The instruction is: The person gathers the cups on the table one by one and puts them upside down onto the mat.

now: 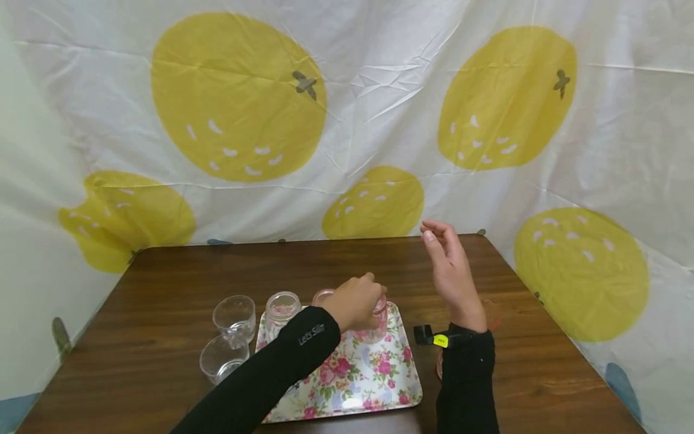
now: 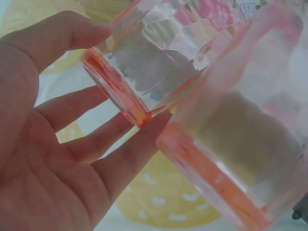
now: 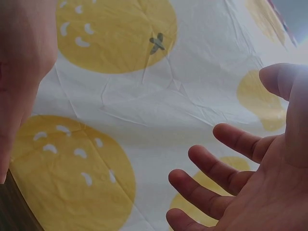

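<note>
My left hand (image 1: 355,304) reaches across the floral tray (image 1: 347,392). It holds a pink-tinted glass (image 1: 378,322) at the tray's back right, thumb on one side and fingers on the other. In the left wrist view, the thick pink base of the faceted glass (image 2: 139,72) lies between thumb and fingers; a second pink glass (image 2: 250,144) is close beside them. My right hand (image 1: 452,274) is raised right of the tray, its fingers spread and holding nothing.
Another pink glass (image 1: 322,295) and a clear glass (image 1: 283,306) stand at the tray's back. Two clear glass bowls (image 1: 234,313) are left of the tray on the brown table (image 1: 135,337). A pinkish glass edge (image 1: 439,365) shows partly behind the right forearm. A patterned cloth (image 1: 379,132) hangs behind.
</note>
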Tool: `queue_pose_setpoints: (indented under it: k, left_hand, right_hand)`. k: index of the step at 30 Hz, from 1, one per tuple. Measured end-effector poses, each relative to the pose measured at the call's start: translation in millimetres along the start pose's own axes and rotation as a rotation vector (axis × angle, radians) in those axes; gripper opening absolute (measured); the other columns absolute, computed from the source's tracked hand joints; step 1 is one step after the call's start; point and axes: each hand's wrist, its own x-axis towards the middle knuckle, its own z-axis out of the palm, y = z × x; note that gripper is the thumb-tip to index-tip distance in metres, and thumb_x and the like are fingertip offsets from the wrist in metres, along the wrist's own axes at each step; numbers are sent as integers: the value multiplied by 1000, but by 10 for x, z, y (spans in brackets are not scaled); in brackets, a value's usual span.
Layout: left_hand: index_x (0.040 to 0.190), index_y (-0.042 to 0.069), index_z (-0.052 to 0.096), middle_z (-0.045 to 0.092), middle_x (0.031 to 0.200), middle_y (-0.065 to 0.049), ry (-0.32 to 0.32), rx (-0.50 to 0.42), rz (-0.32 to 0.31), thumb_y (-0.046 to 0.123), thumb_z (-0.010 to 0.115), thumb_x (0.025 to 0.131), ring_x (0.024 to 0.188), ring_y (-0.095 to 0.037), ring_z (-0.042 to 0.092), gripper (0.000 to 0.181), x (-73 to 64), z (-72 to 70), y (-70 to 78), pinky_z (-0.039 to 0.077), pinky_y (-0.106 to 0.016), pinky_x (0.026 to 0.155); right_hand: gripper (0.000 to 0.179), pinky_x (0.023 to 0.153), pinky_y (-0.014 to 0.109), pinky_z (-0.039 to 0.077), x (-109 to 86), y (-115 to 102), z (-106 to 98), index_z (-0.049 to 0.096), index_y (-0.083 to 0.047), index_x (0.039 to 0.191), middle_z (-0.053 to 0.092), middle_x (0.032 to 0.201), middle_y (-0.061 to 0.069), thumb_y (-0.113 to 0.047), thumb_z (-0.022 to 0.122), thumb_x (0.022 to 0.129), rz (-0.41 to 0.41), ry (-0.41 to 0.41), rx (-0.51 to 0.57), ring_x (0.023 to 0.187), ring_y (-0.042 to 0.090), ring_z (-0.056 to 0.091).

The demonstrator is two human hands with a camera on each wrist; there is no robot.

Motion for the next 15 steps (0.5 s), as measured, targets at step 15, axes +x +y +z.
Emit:
queue_pose_setpoints:
  k: [15]
  left_hand:
    - [134,12,64,62,123,-13,-35,30,-33,31,85,82,103,-32,68,59,32,59,41,58,-35,88]
  right_hand:
    - [45,118,55,30,-3,17,9,39,2,146,44,146,22,-26,40,110,-29,-4,-35,138,35,41]
